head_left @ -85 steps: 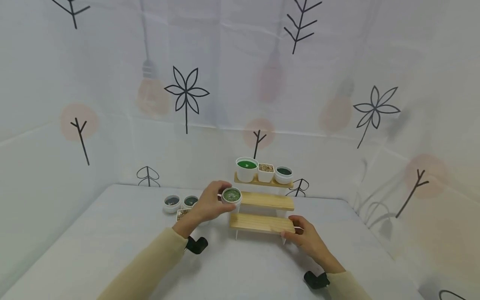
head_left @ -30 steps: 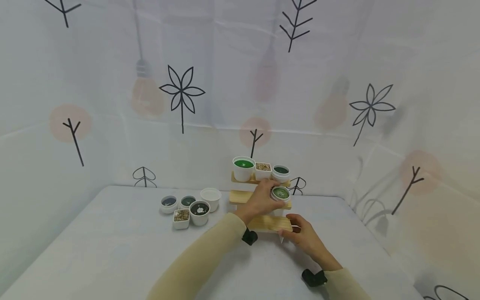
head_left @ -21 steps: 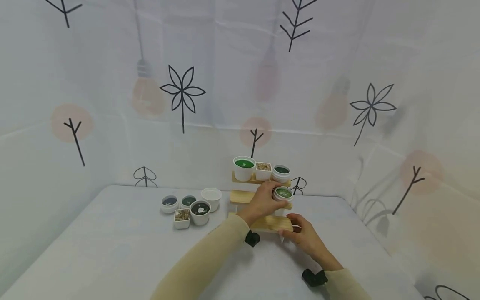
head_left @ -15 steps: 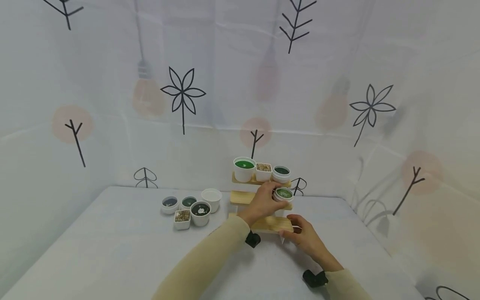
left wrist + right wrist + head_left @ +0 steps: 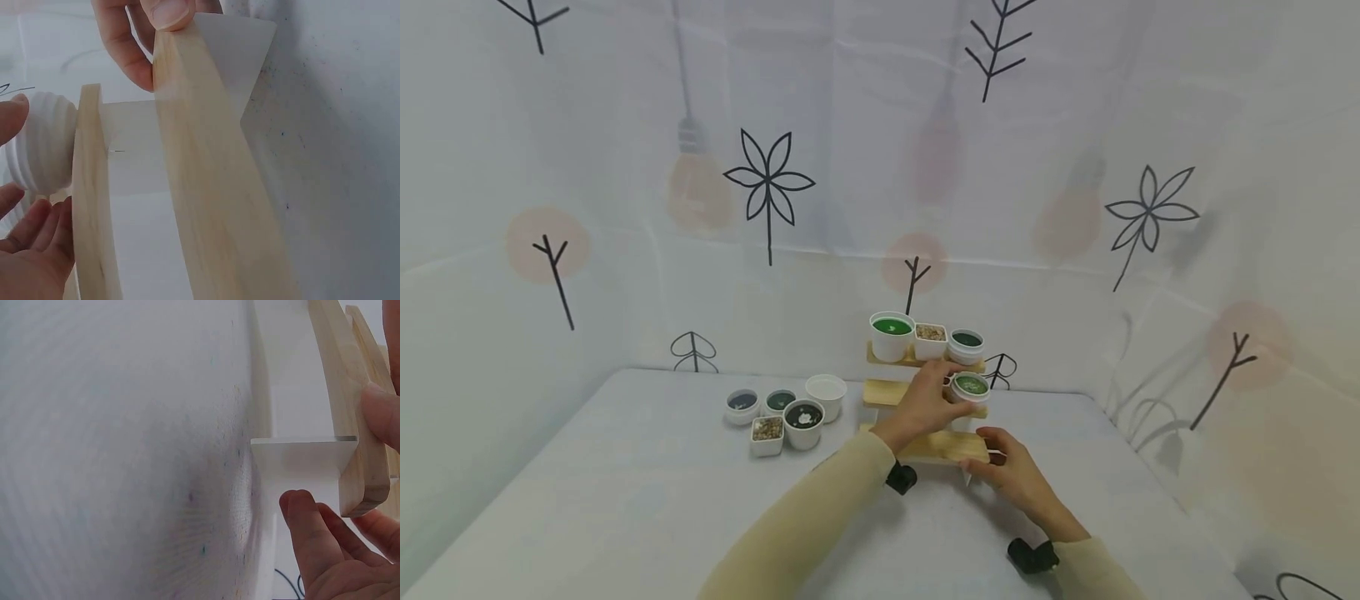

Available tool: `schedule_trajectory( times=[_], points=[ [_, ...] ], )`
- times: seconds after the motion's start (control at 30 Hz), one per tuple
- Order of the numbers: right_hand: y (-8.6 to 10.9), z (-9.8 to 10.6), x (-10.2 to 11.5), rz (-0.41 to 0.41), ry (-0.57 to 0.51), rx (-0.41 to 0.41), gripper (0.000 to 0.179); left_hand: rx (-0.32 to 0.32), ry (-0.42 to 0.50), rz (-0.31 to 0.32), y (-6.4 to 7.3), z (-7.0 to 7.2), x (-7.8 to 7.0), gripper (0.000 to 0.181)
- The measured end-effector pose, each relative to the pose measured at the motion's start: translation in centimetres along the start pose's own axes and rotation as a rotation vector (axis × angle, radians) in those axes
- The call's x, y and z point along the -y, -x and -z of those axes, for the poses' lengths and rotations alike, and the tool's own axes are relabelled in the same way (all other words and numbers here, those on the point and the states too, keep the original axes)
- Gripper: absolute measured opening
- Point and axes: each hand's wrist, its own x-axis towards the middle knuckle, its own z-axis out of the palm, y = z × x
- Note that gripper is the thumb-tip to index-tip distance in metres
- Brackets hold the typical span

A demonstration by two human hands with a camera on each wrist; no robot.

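Note:
My left hand (image 5: 927,402) pinches a small ribbed white pot (image 5: 972,392) with green contents at the right end of the middle board. In the left wrist view the pot (image 5: 49,144) has its base against that board, thumb on one side and fingers on the other. The tiered plant stand (image 5: 951,447) has pale wooden boards and white supports. My right hand (image 5: 1011,472) grips the lowest board's right end. The right wrist view shows its thumb (image 5: 382,412) on the board (image 5: 365,481) and fingers (image 5: 312,534) around the white support.
On the top board stand a tall white pot (image 5: 892,340), a square pot of pebbles (image 5: 931,343) and a round pot (image 5: 966,347). Left of the stand, several more pots cluster on the white table, among them an empty-looking white one (image 5: 826,400). A printed cloth (image 5: 850,208) hangs behind.
The left hand has carried the green-filled pot from left of the stand rightward to the middle board's right end, then stayed almost still there. The right hand has kept its place on the lowest board.

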Motion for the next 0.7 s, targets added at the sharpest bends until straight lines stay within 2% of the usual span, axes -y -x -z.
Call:
schedule_trajectory(
  times=[0.2,0.43,0.7],
  points=[
    [0.1,0.0,0.3,-0.016,-0.011,0.012,0.074,-0.052,-0.001,-0.058,1.4,1.2,0.6,0.053],
    [0.1,0.0,0.4,-0.029,0.008,0.003,0.076,-0.107,0.022,-0.176,3.7,3.1,1.7,0.048],
    [-0.1,0.0,0.3,-0.038,0.006,0.005,0.076,-0.125,0.002,-0.206,6.8,5.9,3.0,0.047]
  ],
)
